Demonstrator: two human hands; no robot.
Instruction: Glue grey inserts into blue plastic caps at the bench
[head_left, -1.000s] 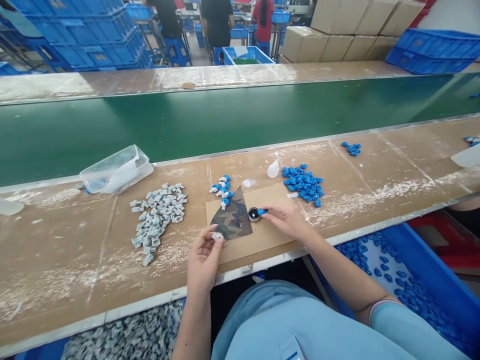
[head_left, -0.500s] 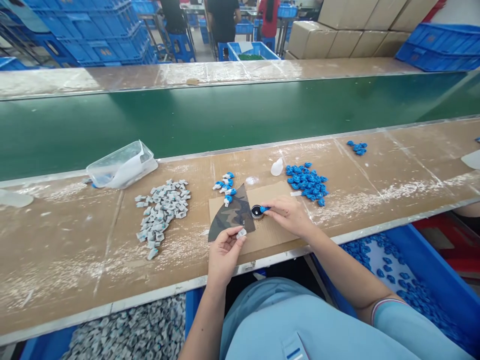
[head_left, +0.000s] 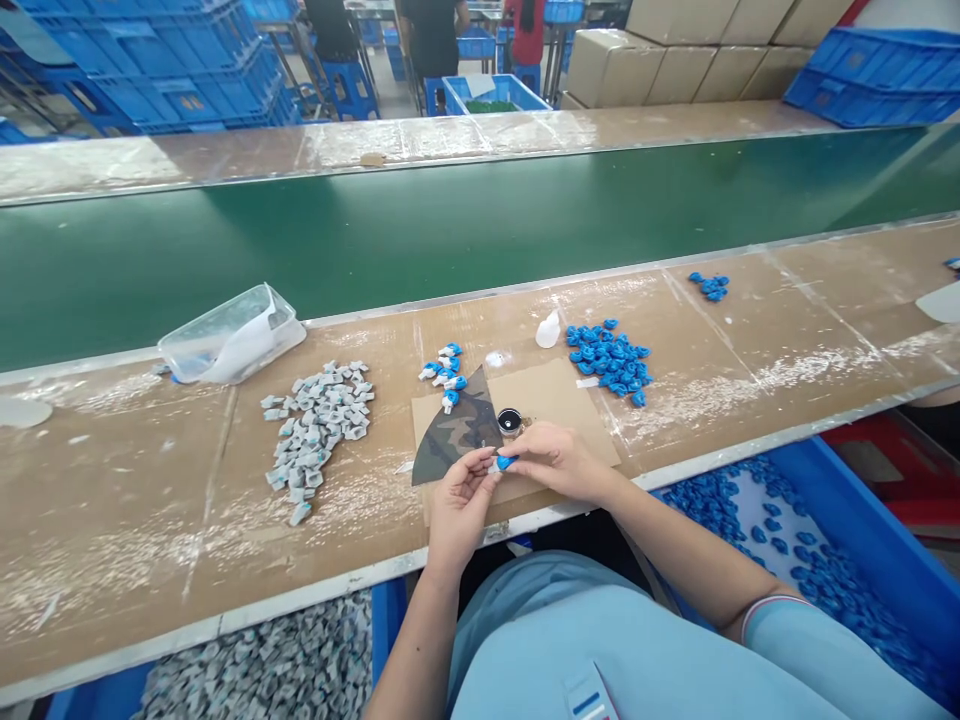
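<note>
Between the fingertips of my left hand is a small whitish-grey plastic piece. My right hand pinches a small blue plastic piece, which meets the whitish one; how they fit is hidden by the fingers. Just beyond my hands a small round dish with dark contents stands on a cardboard sheet. Beside it lies a camouflage-patterned fan-shaped sheet. Several joined blue-and-white pieces lie at its upper edge. A pile of grey pieces is on the left, a pile of blue pieces on the right.
A white squeeze bottle stands behind the cardboard. A clear plastic tub lies tilted at the back left. Beyond runs a green conveyor belt. Below the table edge are bins of grey pieces and blue pieces.
My right hand has moved from the round dish down and left with the blue piece, bringing it against the whitish piece in my left hand. The view has shifted slightly.
</note>
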